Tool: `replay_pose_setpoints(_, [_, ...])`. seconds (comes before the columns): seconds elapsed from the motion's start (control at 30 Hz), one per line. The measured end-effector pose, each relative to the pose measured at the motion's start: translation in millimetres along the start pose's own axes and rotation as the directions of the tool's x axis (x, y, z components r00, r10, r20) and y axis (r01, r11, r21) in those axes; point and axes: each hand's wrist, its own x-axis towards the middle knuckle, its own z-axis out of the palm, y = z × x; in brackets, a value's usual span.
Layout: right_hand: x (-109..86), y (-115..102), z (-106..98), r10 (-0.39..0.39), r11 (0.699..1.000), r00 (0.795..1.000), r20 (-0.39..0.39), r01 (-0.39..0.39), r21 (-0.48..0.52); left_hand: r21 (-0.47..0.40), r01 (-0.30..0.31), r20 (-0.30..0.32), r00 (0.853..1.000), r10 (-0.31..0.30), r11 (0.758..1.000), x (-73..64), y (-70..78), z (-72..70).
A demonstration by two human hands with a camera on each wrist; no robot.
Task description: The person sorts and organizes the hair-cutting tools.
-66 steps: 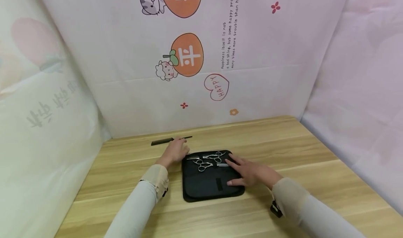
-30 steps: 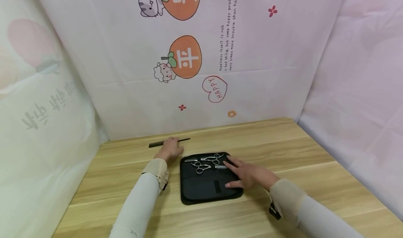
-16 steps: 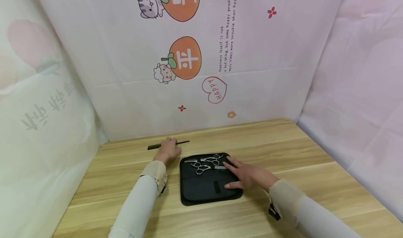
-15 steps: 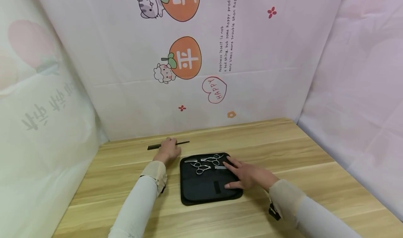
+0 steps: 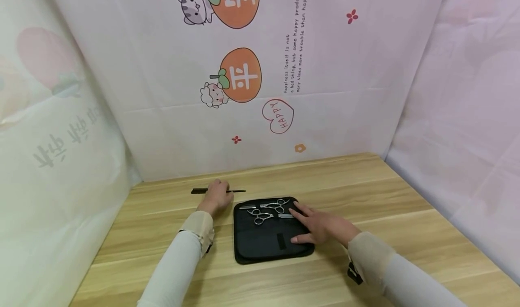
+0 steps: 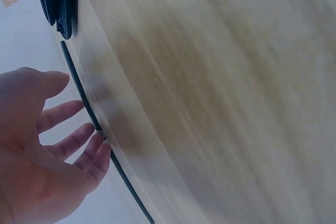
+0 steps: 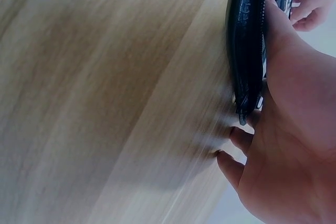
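A black rat-tail comb (image 5: pixel 199 191) lies on the table at the back left. My left hand (image 5: pixel 217 195) is over its middle; in the left wrist view the fingertips touch the comb (image 6: pixel 127 179), with the thumb apart from it. To the right lies a black zip case (image 5: pixel 260 244), spread flat. Two pairs of steel hair scissors (image 5: pixel 266 216) sit in it, their blades partly tucked under black bands. My right hand (image 5: pixel 322 225) rests on the right side of the case, fingers spread. In the right wrist view, the thumb lies along the zipped edge (image 7: pixel 247 51).
The wood-grain table (image 5: pixel 365 198) runs back to a white printed cloth (image 5: pixel 333 117). More cloth hangs on the left (image 5: pixel 81 176) and right (image 5: pixel 455 131). Bare tabletop shows in front of the case and to its right.
The left hand has gone from the case's top left corner to the comb. The comb has slid a little nearer, its tail swinging towards me. The right hand has stayed on the case.
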Motion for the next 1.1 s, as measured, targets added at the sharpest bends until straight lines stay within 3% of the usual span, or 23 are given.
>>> replay_pose_setpoints(0.63, [0.9, -1.4, -1.2, 0.003, 1.000, 1.000, 0.013, -0.003, -0.006, 0.055, -0.033, -0.012, 0.999, 0.033, 0.998, -21.7, 10.5, -13.3])
replay_pose_setpoints(0.9, [1.2, -0.1, 0.6, -0.001, 1.000, 1.000, 0.009, 0.002, -0.007, 0.088, -0.034, -0.025, 0.999, 0.036, 0.996, -25.6, 8.7, -12.6])
replay_pose_setpoints(1.1, [0.4, 0.2, 0.5, -0.001, 1.000, 1.000, 0.009, 0.001, 0.000, 0.099, -0.001, -0.034, 0.999, 0.004, 0.995, -25.1, 2.1, -9.4])
